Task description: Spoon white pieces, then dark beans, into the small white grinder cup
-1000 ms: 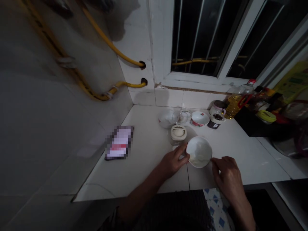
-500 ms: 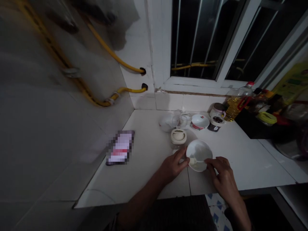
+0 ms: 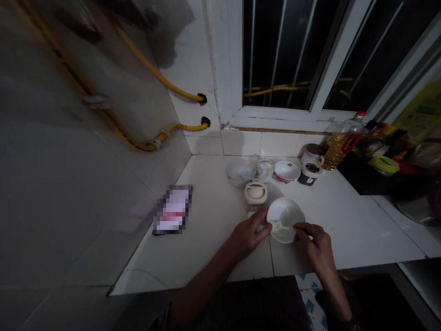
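Observation:
A white bowl (image 3: 285, 214) is tilted toward me above the counter's front part. My left hand (image 3: 250, 234) grips its left rim, with the thumb on the near side. Between the thumb and fingers of my right hand (image 3: 315, 239) is the handle of a small white spoon (image 3: 284, 228), whose head lies inside the bowl near the left wall. Some pale stuff seems to be at the spoon's head, too blurred to name. Just behind my left hand stands a clear jar with a cream lid (image 3: 255, 195).
Behind the jar are clear glass vessels (image 3: 241, 174), a flowered bowl (image 3: 286, 171) and a dark-filled jar (image 3: 310, 174). An oil bottle (image 3: 336, 147) stands at the back right beside a black box (image 3: 361, 177). A blurred-out phone (image 3: 173, 209) lies on the left. Yellow pipes (image 3: 120, 133) run along the wall.
The bowl tips a little more toward me. My right hand has shifted slightly with the spoon, whose handle shows more clearly across the bowl. My left hand keeps its hold.

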`<state>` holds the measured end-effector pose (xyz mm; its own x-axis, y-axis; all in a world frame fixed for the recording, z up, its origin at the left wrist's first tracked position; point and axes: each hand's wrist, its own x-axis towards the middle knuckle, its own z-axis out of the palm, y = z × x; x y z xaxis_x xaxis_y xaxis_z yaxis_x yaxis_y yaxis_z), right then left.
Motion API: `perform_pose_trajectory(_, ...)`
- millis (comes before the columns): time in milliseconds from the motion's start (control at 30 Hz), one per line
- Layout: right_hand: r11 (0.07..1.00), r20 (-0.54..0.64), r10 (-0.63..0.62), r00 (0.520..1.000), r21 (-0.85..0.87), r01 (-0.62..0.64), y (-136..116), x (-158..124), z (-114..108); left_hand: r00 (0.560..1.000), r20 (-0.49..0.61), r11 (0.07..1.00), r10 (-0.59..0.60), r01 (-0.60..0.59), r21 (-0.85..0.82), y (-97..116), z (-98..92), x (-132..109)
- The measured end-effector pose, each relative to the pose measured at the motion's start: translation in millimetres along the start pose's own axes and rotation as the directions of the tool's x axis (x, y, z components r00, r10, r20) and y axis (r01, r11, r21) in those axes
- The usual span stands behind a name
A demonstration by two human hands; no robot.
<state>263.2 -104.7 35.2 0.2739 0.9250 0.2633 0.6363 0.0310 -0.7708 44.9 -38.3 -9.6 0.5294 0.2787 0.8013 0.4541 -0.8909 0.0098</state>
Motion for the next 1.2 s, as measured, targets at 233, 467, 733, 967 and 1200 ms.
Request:
perform_pose_trajectory(233, 0.896, 0.042, 0.228, 0.973, 0.381, -0.226, -4.4, 5.0, -1.4, 0.999, 0.039, 0.999, -0.032, 0.033, -0.019, -1.3, 3.5, -4.0)
perform_pose_trajectory(467, 0.801, 0.004, 0.303, 0.953, 0.541, -0.257, -3.4, 6.3, -4.7, 0.997, 0.015, 0.997, -0.069, 0.069, 0.029, -0.9, 6.0, -3.6)
perform_pose_trajectory(733, 0.780, 0.011, 0.306, 0.952, 0.571, -0.257, 3.2, 8.7, -0.7, 0.988, 0.047, 0.989, -0.147, 0.147, 0.003, -0.1, 5.4, 0.8)
perform_pose_trajectory(967, 0.760, 0.006, 0.319, 0.948, 0.596, -0.260, 11.6, 15.3, 0.2, 0.972, 0.083, 0.973, -0.220, 0.224, -0.044, -0.7, 9.3, -0.4)
perform_pose_trajectory(1200, 0.751, -0.001, 0.334, 0.943, 0.605, -0.265, 12.6, 20.5, 0.3, 0.959, 0.071, 0.955, -0.273, 0.279, -0.105, 1.1, 6.6, 3.5)
